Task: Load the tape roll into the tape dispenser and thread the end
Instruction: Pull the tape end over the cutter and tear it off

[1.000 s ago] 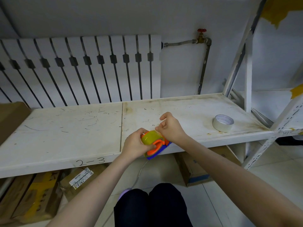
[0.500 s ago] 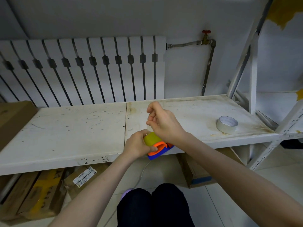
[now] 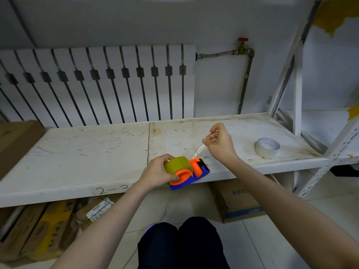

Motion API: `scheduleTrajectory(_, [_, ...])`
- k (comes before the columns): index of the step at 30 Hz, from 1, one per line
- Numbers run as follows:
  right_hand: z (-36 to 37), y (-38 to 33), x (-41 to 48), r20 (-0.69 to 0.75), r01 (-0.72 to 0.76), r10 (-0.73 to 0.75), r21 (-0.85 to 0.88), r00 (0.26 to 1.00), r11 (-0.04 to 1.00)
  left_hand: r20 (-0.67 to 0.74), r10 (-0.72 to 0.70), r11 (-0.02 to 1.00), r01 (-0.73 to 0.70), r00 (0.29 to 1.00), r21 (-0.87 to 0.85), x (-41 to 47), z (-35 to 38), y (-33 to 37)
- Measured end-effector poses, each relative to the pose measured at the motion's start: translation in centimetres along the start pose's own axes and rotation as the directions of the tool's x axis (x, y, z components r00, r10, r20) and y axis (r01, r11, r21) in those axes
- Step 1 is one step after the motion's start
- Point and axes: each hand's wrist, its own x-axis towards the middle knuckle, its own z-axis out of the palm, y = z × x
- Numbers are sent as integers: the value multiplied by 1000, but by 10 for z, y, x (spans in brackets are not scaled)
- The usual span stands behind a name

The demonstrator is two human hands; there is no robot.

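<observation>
An orange and blue tape dispenser (image 3: pixel 192 174) sits at the front edge of the white shelf (image 3: pixel 77 158), with a yellowish clear tape roll (image 3: pixel 177 164) seated on it. My left hand (image 3: pixel 158 172) grips the roll and dispenser from the left. My right hand (image 3: pixel 219 142) is raised up and to the right of the dispenser, pinching the free end of the tape. A thin clear strip of tape (image 3: pixel 198 151) stretches from the roll to those fingers.
A second, white tape roll (image 3: pixel 267 147) lies on the shelf's right part. A brown box (image 3: pixel 15 140) rests at the shelf's left end. A radiator (image 3: pixel 97 84) and a pipe (image 3: pixel 245 74) stand behind. Cardboard boxes (image 3: pixel 240 202) lie under the shelf. An upright shelf post (image 3: pixel 297 94) stands right.
My right hand has lifted away from the roll, up and to the right, drawing out a strip of tape. The left hand has kept its hold on the roll and dispenser.
</observation>
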Motion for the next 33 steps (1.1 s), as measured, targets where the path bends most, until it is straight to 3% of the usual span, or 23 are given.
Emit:
scheduleTrajectory(6, [1,32,-1,-24,-193,195,44,981,980,34,15,999,-16,999,34,5,-7,-4])
scheduleTrajectory(10, [8,57,-5,-43,-363,365,45,930,931,49,21,998,-24,999,52,6,-9,-9])
scheduleTrajectory(13, [12,65,-4,-65,-412,412,17,909,911,45,33,993,-38,998,115,6,-8,-12])
scheduleTrajectory(17, [10,56,2,-73,-254,253,-7,965,967,38,69,926,-78,997,370,5,-5,-10])
scheduleTrajectory(22, [0,24,-1,-34,21,-22,-48,999,999,51,95,876,-108,994,470,2,-5,-5])
scheduleTrajectory(29, [-11,-36,-13,-27,283,-286,-84,958,956,63,74,882,-95,995,461,3,-7,-1])
scheduleTrajectory(33, [-12,-60,-20,67,410,-405,-142,912,901,60,55,883,-76,997,463,2,-8,0])
